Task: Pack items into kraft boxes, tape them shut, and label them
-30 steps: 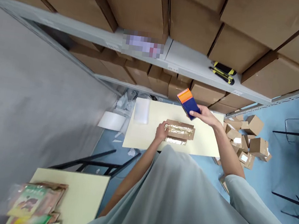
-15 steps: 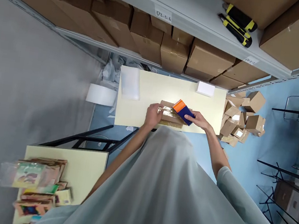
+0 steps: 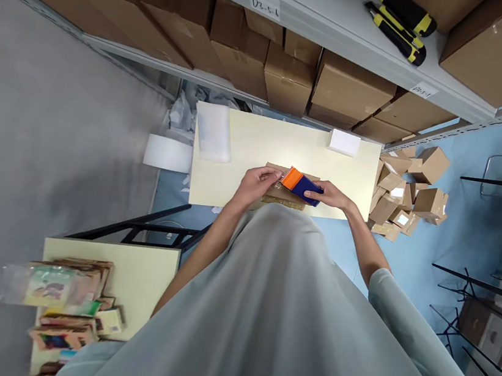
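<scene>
Head view: a metal shelf rack loaded with brown boxes stands beyond both hands. The cream table reaches out to either side of the right hand and the left hand. Below and between the hands lies a piece of brown cardboard, partly hidden. A clear plastic stack sits beyond the left hand and further left; an orange-and-blue box is between the two hands, over the cardboard, though whether it touches the cardboard I cannot tell. A smaller white box is on the table just beyond the right hand.

The right hand grips the box at its dark blue end, thumb across the broad face, the other fingers mostly hidden. The left hand has thumb and fingers drawn together beside the orange end; whether they pinch any part of it is too small to tell.

For good handling, the right hand should probably give firm, even support without squeezing the sides, while the left works lightly at the orange end, using fingertips only.

The box's orange end points toward the left hand and slightly away from the body; its long axis slants from there down to the right palm, broad face up.
</scene>
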`<state>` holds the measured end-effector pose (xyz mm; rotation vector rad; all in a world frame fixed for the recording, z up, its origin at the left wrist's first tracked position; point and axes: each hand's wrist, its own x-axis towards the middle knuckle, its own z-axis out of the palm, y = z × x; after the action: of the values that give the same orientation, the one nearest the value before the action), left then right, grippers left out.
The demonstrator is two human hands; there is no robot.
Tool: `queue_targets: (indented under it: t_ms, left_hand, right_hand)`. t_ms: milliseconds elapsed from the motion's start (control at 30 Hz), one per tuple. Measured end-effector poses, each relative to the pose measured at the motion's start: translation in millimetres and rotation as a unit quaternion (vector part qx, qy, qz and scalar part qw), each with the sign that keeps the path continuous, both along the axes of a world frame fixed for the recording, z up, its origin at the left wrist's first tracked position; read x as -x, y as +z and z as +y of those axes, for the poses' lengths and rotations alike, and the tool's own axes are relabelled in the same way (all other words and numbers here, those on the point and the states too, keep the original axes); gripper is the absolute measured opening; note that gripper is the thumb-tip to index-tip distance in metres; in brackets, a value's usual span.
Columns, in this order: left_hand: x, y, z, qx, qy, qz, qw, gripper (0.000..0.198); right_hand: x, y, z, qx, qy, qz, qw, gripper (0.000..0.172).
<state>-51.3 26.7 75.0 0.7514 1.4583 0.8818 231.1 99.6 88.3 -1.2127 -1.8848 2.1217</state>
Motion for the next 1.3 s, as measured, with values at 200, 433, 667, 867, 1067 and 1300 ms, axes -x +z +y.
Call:
queue_targets:
  t_ms: [200, 433, 667, 867, 1067, 1300]
  left_hand:
    - [4, -2.7, 1, -0.007, -0.019, 0.032, 0.999, 0.052]
    - [3, -14.4, 5, -0.025, -0.047, 0.034, 0.998, 0.034]
    - [5, -16.0, -4, -0.057, -0.052, 0.067, 0.995, 0.022]
    - [0, -16.1, -14, -0.024, -0.037, 0.004, 0.999, 0.026]
    - [25, -8.9, -19, -0.028, -0.045, 0.037, 0.998, 0.033]
    - [65, -24.7, -20, -0.018, -0.052, 0.048, 0.997, 0.039]
  right_hand:
    - [4, 10.2, -1, 0.004, 0.002, -0.006, 1.000, 0.065]
    - [13, 29.1, -3, 0.001, 0.011, -0.019, 1.000, 0.067]
    - [20, 49.7, -2, -0.021, 0.021, -0.079, 0.996, 0.069]
    - [28, 76.2, -1, -0.012, 0.042, -0.123, 0.991, 0.067]
    - [21, 108.3, -2, -0.010, 0.065, -0.181, 0.981, 0.066]
    - [13, 129.4, 6, -0.015, 0.087, -0.244, 0.966, 0.066]
